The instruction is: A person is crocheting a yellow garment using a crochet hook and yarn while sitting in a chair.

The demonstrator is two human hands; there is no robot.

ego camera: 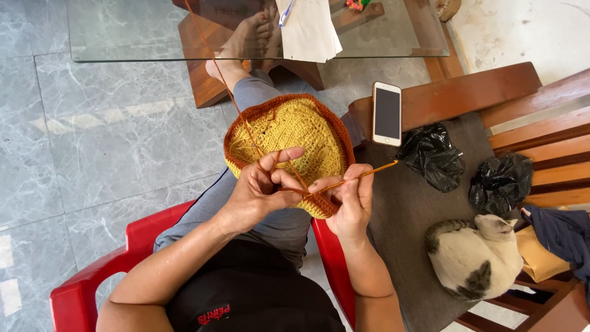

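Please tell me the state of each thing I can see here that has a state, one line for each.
crochet hook: gripped in right hand, tip in the rim
yellow crocheted piece: pinched by left hand, orange border unfinished
orange yarn: taut
phone: screen dark, face up
black bags: crumpled
cat: curled up, lying

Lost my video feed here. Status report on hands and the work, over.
Left hand pinching yellow crochet piece by its orange rim. Right hand gripping crochet hook, tip at rim. Orange yarn runs up, unsnagged. Cat asleep alongside, clear.
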